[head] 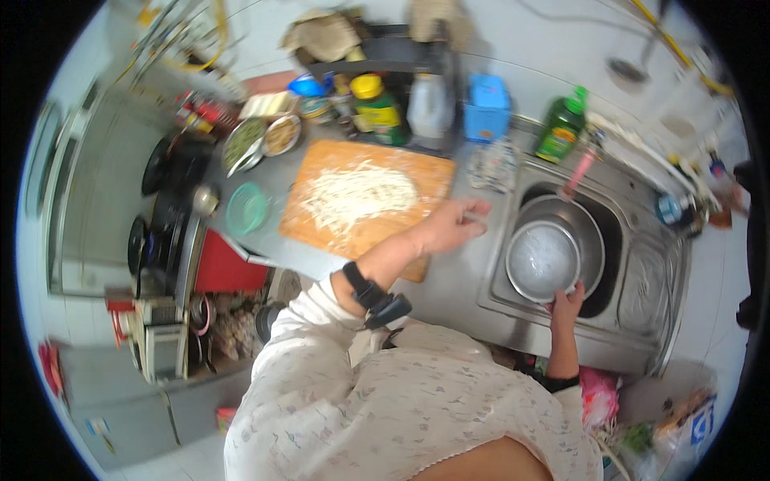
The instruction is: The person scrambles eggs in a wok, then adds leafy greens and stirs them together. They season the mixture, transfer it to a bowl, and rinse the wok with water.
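Observation:
My right hand (566, 302) grips the near rim of a round stainless steel bowl (541, 264). Inside the bowl is what looks like water. This bowl overlaps a larger metal basin (586, 225) standing in the sink (613, 282). Blurred by motion, my left hand (454, 225) is in the air between the sink and a wooden cutting board (385, 237); its fingers are loosely bent and apart, with nothing visible in them. Pale cut noodles (361, 195) lie heaped on the board, which is dusted with flour. My left forearm covers the board's near right corner.
A pink tap hose (580, 171) hangs over the basin. Behind the sink stands a green detergent bottle (562, 126). A cloth (492, 165) lies left of the sink. Left of the board are a green plastic bowl (246, 208), bowls of food (246, 141) and a gas stove (162, 228).

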Motion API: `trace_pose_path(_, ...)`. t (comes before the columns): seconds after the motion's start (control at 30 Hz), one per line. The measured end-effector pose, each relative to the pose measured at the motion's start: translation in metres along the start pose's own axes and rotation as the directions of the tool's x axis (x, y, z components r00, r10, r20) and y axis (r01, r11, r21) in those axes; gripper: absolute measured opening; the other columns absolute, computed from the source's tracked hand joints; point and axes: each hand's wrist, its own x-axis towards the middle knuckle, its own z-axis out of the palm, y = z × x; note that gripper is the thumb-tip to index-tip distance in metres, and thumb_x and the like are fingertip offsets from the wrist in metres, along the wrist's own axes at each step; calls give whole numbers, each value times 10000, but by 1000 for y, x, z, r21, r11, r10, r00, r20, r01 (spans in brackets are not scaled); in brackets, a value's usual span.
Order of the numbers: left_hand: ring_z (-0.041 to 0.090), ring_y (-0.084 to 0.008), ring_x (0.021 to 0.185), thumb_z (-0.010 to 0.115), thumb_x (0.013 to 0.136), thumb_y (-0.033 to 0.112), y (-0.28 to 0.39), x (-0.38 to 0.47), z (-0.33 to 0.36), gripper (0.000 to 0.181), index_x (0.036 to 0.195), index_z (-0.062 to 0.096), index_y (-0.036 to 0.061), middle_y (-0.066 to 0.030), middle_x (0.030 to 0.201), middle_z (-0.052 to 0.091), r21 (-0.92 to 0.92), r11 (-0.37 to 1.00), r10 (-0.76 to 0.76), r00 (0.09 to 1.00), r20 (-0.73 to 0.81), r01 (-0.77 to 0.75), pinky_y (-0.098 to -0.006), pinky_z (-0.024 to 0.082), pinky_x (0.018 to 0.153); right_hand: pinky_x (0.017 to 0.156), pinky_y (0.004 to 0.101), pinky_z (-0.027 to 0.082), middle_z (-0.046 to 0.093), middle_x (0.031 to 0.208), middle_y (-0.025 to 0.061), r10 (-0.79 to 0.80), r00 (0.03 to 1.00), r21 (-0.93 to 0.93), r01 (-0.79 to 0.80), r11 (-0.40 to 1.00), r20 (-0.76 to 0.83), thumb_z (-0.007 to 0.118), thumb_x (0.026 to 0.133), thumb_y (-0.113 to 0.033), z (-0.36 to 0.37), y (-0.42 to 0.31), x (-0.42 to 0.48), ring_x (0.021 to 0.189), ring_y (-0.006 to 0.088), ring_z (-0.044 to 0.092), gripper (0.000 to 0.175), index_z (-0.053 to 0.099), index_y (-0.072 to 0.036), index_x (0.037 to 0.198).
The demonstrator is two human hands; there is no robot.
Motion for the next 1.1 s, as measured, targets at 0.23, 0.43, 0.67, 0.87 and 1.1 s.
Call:
trace_pose_path(0.23,585,-166,1081,618,898,124,-99,-256,-121,418,1293,527,23,-87,1228,593,-196,979,-132,919,-372,62,-292,470,912,357,238,393,584,803,91,50,969,-79,-32,996,241,509,797,41,92,-14,-106,488,129,534,483,361,-111,1231)
trace_pose_path(0.43,608,-152,1013,629,896,176,-166,-476,-188,392,1248,542,26,-64,1191,611,-454,891,-328,667,-669,-17,-274,487,822,389,268,446,608,855,127,176,874,-131,-130,983,453,518,792,51,236,0,-204,533,200,589,516,358,-122,1251)
trace_pose_path(0.67,628,-179,987,604,917,171,-219,-630,-194,351,1238,528,53,-61,1159,622,-623,770,-542,373,-753,-139,-308,502,836,368,245,421,630,845,124,227,719,-201,-123,972,656,533,809,53,414,34,-303,510,184,592,450,386,-99,1207)
trace_pose_path(0.87,633,-188,956,602,925,182,-259,-636,-231,340,1229,525,51,-58,1132,622,-646,750,-556,393,-732,-143,-313,510,811,406,236,427,626,842,86,290,553,-299,-77,951,781,554,811,26,526,66,-346,569,156,592,435,417,-102,1203)
trace_pose_path(1.1,627,-164,915,591,945,213,-280,-554,-377,345,1223,515,25,-60,1080,607,-502,858,-420,422,-804,-103,-287,526,765,366,237,436,629,803,124,303,501,-336,-26,942,811,540,828,37,593,89,-359,473,148,572,483,369,-64,1268)
